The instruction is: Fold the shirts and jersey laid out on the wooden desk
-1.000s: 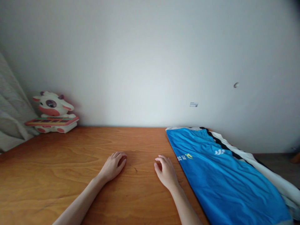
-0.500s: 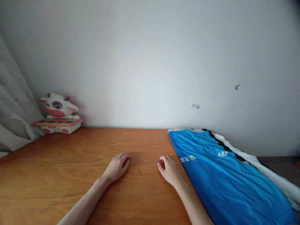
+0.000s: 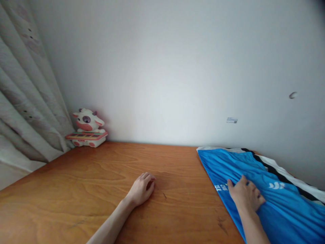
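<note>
A blue sports shirt (image 3: 286, 211) with white print and a black-and-white edge lies spread over the right side of the table. My right hand (image 3: 246, 195) is over its front, palm down with the fingers apart; whether it touches the cloth is hard to tell. Part of a yellow logo is hidden behind that hand. On the bare wood to the left rests my left hand (image 3: 141, 189), loosely curved, with a gap between thumb and fingers and nothing in it.
A cow-shaped toy keyboard (image 3: 87, 136) stands at the back left corner of the wooden table (image 3: 83, 189). Beside it hangs a pale curtain (image 3: 30, 88). A white wall (image 3: 162, 67) with a small label (image 3: 232, 120) rises behind the table.
My right hand has moved right, from the bare table onto or over the blue shirt, and its fingers have spread. My left hand stays on the wood. The view has swung slightly left.
</note>
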### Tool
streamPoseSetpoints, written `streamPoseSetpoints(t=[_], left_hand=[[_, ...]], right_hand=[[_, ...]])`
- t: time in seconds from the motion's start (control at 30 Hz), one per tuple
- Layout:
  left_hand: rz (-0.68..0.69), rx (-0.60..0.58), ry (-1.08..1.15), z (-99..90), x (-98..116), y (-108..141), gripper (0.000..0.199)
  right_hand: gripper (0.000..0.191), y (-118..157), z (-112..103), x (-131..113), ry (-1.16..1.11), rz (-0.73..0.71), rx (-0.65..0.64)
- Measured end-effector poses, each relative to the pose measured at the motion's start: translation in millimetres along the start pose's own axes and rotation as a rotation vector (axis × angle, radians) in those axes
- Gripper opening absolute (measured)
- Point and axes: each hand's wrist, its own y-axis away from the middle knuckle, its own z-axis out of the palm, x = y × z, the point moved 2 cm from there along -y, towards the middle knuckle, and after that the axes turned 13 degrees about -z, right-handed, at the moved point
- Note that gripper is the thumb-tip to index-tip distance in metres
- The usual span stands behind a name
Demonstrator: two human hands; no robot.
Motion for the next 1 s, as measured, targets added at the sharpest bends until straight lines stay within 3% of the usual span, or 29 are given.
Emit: streamPoseSetpoints(t=[0.2, 0.33, 0.43, 0.53, 0.6, 0.67, 0.73, 0.8, 0.9, 1.0], left_hand=[[-0.051, -0.006, -0.005, 2.4, -4, -11, 0.018], [-0.032, -0.023, -0.009, 2.2, -4, -10, 0.018], [-0.012, -0.036, -0.034, 4.9, 0, -7, 0.018], [-0.007, -0.037, -0.007, 7.5, 8, -3, 0.032], [0.020, -0.056, 0.045, 8.8, 15, 2, 0.068], [0.087, -0.076, 0.100, 9.7, 23, 8, 0.110], [0.165, -0.103, 0.131, 10.6, 31, 14, 0.132], [0.195, -0.152, 0.114, 11.7, 38, 17, 0.124], [0.143, -0.233, 0.048, 12.1, 46, 17, 0.077], [0.100, -0.257, 0.038, 9.5, 51, 14, 0.040]], right_hand=[[0.042, 2, -4, 8, -0.019, -0.090, -0.059], [0.038, 1, -13, 1, -0.073, -0.087, 0.060], [0.040, 8, -21, -26, -0.307, -0.185, 0.257], [0.039, 35, -43, -77, -0.766, -0.435, 0.353], [0.031, 64, -64, -117, -1.036, -0.719, 0.151], [0.025, 95, -82, -151, -1.160, -1.046, -0.261], [0.021, 116, -95, -165, -1.213, -1.165, -0.354], [0.020, 122, -96, -167, -1.183, -1.184, -0.288], [0.026, 115, -78, -157, -1.007, -1.136, -0.162], [0.023, 102, -57, -146, -0.863, -1.031, -0.133]])
